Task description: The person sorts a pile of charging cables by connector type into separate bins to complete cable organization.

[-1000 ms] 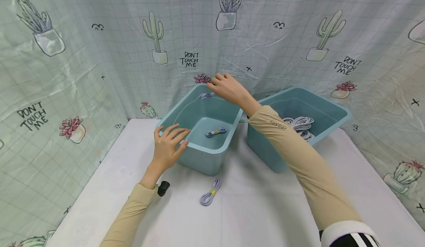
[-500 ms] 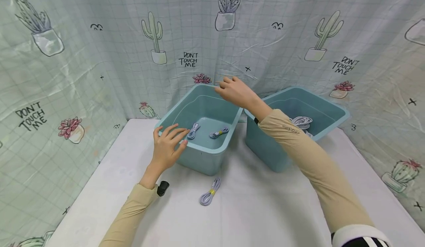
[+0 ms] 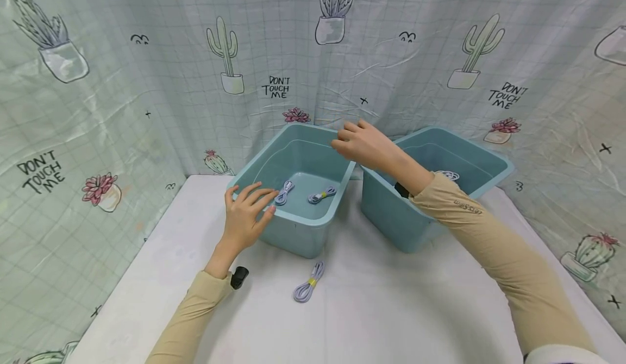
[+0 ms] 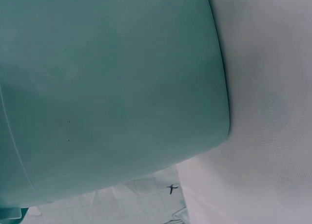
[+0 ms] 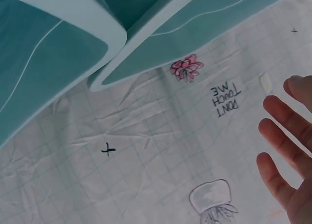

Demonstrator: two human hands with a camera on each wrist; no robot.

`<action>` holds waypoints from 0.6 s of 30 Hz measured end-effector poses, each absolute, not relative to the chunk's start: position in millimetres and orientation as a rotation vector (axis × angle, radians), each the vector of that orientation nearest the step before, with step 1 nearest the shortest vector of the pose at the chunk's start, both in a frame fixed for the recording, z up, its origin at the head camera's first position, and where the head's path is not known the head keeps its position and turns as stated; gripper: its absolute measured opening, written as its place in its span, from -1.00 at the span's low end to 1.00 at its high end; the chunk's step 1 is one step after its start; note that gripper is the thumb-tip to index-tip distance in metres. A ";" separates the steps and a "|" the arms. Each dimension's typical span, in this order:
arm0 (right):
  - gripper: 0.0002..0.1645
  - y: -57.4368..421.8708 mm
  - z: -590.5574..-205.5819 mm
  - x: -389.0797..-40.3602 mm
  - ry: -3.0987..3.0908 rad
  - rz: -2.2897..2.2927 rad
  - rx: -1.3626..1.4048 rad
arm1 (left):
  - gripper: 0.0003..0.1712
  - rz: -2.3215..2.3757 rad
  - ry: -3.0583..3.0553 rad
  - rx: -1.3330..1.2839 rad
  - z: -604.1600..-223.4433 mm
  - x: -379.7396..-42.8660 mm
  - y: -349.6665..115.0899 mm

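Note:
My left hand rests on the near left rim of the left blue-green bin, fingers spread. My right hand is raised over that bin's far right corner, holding nothing; in the right wrist view its fingers are loosely bent. Inside the left bin lie a bundled cable near my left fingertips and a second bundled cable with a yellow tie. A third cable bundle, also yellow-tied, lies on the table in front. The left wrist view shows only the bin's outer wall.
To the right stands another blue-green bin, tilted, with white coiled cable partly hidden behind my right forearm. A white cloth covers the table. A cactus-print curtain hangs close behind both bins.
One second ago a cable bundle was in the air beneath my right hand; it now lies in the left bin. My right hand has moved right. My left hand has stayed put.

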State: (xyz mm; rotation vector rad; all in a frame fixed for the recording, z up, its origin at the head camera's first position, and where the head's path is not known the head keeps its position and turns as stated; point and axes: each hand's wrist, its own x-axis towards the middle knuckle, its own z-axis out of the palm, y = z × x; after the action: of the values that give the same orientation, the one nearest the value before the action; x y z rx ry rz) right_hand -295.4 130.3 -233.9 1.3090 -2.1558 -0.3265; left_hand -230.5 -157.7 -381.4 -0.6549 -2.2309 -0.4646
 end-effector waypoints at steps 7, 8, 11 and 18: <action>-0.81 146.6 -241.5 -265.9 -2.189 -0.315 1.354 | -0.33 -0.469 -2.226 -0.656 -382.0 -230.6 -157.8; -0.81 148.7 -243.3 -262.1 -2.187 -0.310 1.358 | -0.33 -0.468 -2.226 -0.656 -382.1 -230.5 -157.8; -0.80 154.4 -248.7 -251.1 -2.165 -0.277 1.363 | -0.34 -0.465 -2.227 -0.655 -382.2 -230.1 -157.7; -0.78 159.6 -261.9 -229.1 -2.109 -0.267 1.365 | -0.34 -0.463 -2.219 -0.659 -382.0 -229.9 -157.4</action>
State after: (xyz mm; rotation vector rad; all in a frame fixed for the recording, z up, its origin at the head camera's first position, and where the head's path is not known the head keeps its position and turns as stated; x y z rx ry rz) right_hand -229.1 159.6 -261.9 1.3648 -2.1088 -0.2669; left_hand -229.9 -157.4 -382.0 -0.6590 -2.2187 -0.4627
